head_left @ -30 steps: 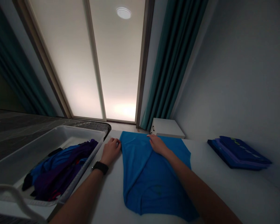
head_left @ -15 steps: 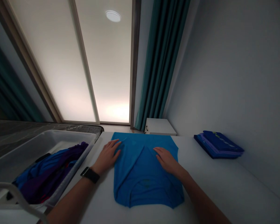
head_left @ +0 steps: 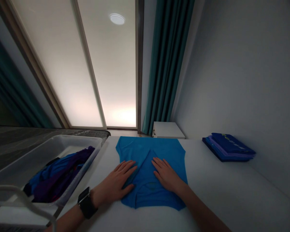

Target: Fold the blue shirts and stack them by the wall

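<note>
A blue T-shirt (head_left: 149, 143) lies on the white table with its sleeves folded inward and its neckline towards me. My left hand (head_left: 118, 180) rests on the shirt's left side, fingers spread, the thumb lower down near the collar. On the right half, my right hand (head_left: 165, 174) lies flat with its fingertips close to the middle, where the folded sleeves meet. Neither hand grips the cloth. A black smartwatch (head_left: 87, 202) is on my left wrist.
To the left stands a translucent plastic bin (head_left: 96, 146) holding rumpled blue and purple clothes (head_left: 62, 175). A stack of folded clothes (head_left: 229, 148) sits on the table (head_left: 215, 193) at the right, near the wall. Behind the table is a white cabinet (head_left: 168, 129). A pale curved bar (head_left: 26, 206) crosses the lower left.
My left hand has moved from the shirt's upper left edge inward and towards me. The right hand has shifted slightly left and nearer, staying on the cloth.
</note>
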Demonstrator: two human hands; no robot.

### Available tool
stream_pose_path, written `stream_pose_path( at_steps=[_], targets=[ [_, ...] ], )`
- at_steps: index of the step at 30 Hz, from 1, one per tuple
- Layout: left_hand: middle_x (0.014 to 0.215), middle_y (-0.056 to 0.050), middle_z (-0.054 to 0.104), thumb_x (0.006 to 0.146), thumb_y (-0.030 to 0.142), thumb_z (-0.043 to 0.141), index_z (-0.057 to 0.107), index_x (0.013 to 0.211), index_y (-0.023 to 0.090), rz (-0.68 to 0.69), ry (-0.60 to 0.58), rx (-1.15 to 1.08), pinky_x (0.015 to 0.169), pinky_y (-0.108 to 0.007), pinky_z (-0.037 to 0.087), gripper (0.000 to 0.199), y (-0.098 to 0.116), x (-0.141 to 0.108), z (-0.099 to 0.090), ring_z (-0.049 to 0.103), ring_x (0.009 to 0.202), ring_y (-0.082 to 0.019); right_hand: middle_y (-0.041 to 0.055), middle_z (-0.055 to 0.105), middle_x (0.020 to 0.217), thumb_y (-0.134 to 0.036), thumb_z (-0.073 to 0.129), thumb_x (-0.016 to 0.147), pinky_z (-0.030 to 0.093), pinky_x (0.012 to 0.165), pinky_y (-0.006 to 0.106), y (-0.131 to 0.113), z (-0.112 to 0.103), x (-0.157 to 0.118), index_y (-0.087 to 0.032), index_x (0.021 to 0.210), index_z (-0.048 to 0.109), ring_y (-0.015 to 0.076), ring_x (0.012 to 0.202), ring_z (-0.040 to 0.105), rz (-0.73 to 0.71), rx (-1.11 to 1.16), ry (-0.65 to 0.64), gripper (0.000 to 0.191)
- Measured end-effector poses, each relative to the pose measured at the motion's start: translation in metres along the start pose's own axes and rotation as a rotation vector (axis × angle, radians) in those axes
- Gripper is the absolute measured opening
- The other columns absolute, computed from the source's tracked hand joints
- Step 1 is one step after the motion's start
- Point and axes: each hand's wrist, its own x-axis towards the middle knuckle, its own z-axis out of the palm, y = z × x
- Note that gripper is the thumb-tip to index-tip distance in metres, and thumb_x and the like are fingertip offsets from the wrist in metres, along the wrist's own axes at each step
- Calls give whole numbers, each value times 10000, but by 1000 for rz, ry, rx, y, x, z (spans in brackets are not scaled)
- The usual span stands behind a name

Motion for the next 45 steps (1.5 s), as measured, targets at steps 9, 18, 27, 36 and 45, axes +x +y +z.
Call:
stream_pose_path(
  at_steps=[9,18,27,36,45],
  targets=[
    [901,-26,619,836,246,545,557,911,217,-297,31,-43,823,-387,367,81,29,-34,1,567,876,-228,103,558,1313,-204,406,961,380,1073,432,-54,-11,1,-200,1331,527,233,1229,489,-129,119,98,389],
    [841,-26,643,876,229,481,576,860,225,-471,113,-50,767,-366,329,96,43,-46,16,573,841,-215,84,589,1111,-151,459,922,448,935,393,-92,-2,-10,-243,1291,523,235,1043,533,-211,133,73,386],
    [849,-30,631,854,142,466,561,809,220,-447,157,-22,761,-358,367,131,44,-46,28,568,829,-216,90,578,1166,-172,497,917,430,969,402,-91,4,-11,-241,1325,496,242,1095,511,-224,75,86,413],
    [909,-42,623,844,163,505,591,855,230,-385,196,-88,786,-372,419,109,35,-56,34,568,877,-231,72,501,1396,-207,456,944,370,1068,431,-90,4,-13,-239,1314,516,251,1259,442,-228,117,90,375],
    [867,-48,637,897,249,469,583,841,228,-440,111,-129,749,-326,435,129,36,-49,20,591,828,-206,78,510,1404,-240,368,981,335,1100,457,-64,-8,-9,-228,1333,528,227,1293,436,-109,167,94,387]
  ],
)
